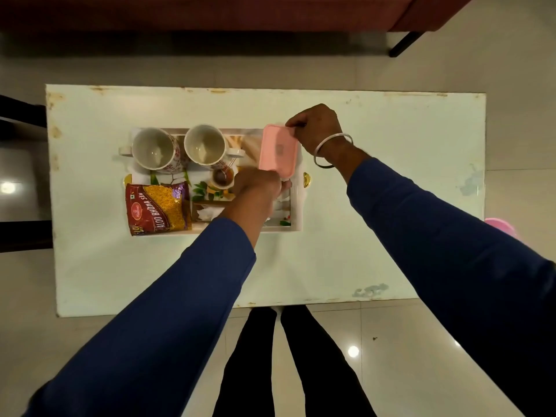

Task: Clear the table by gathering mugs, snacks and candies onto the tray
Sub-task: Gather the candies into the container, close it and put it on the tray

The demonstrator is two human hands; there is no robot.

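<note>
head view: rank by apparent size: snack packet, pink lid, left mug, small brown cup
1. snack packet, largest.
2. left mug and pink lid, close in area; the lid is held raised by both hands, so I won't rank them.
3. small brown cup, smallest.

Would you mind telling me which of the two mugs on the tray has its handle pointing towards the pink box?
The right-hand mug: its handle sticks out to the right, towards the pink box. The left-hand mug has its handle pointing left, away from it.
</note>
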